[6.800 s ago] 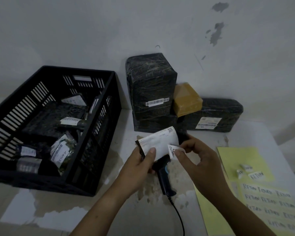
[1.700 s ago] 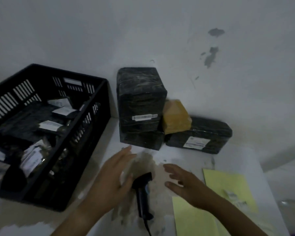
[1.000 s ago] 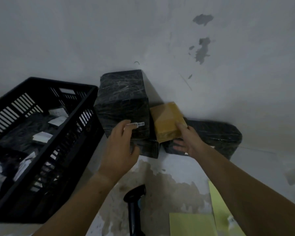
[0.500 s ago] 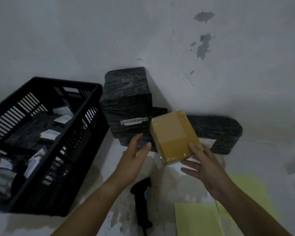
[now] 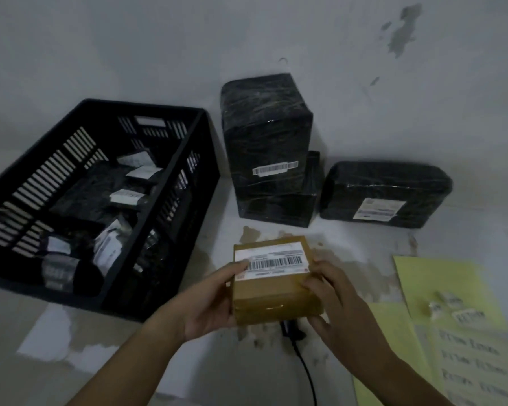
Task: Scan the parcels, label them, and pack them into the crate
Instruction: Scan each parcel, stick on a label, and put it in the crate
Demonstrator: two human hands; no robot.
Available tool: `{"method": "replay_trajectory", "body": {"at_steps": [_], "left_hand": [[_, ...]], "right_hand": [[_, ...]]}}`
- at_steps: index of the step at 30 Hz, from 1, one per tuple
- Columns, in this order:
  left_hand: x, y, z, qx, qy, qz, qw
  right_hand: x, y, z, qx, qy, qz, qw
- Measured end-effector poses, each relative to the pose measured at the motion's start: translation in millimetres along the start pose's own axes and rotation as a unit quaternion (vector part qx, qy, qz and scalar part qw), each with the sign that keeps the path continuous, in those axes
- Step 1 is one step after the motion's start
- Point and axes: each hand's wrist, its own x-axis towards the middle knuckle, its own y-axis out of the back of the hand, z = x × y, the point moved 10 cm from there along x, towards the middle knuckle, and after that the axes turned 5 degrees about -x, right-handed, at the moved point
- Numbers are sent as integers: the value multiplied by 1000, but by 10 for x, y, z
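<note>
I hold a small brown tape-wrapped cardboard parcel (image 5: 273,284) above the bench (image 5: 188,373), barcode label up, my left hand (image 5: 210,306) and right hand (image 5: 332,303) each curled round a side edge. It looks light, stiff and tape-slick, best gripped by its edges. The black slatted plastic crate (image 5: 162,194) at left holds several black-wrapped labelled parcels

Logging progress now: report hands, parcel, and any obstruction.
Left hand and right hand grip the brown parcel, barcode label up. Scanner lies beneath, mostly hidden. Way to the crate open.
</note>
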Motion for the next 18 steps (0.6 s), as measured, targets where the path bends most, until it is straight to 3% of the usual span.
{"method": "replay_trajectory", "body": {"at_steps": [3,6,11,13,16,18], "left_hand": [[-54,379,-43,6,-35,32,999],[-55,762,-29,-8,-97,55,994],[-18,1251,-93,-43,-152,109,981],[18,1400,-189,-78,-160,141,974],[60,1602,-363,-114,-157,206,959],[113,1604,-453,-139,-142,207,958]], "right_hand": [[-19,-338,-135,21,-17,-35,999],[-109,-739,45,102,-167,-65,979],[-462,-1695,449,164,-399,-233,871],[-513,-1914,478,174,-416,-255,855],[-506,-2078,547,153,-407,-256,863],[-454,-2043,572,156,-411,-241,865]]}}
